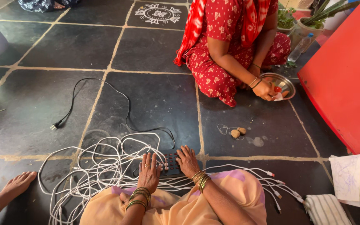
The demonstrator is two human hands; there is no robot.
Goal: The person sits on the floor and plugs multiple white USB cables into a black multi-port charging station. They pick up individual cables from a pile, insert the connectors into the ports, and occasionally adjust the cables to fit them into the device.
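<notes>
On the dark tiled floor (42, 104), left hand (149, 173) and right hand (187, 160) rest flat, fingers released, on a black multi-port charging hub (171, 162) amid tangled white cables (101, 166); bare floor lies beyond.

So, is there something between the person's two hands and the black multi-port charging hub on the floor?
Nothing visible does. The left hand and the right hand both rest directly on the black multi-port charging hub. The white cables lie tangled around it, mostly to the left.
</notes>
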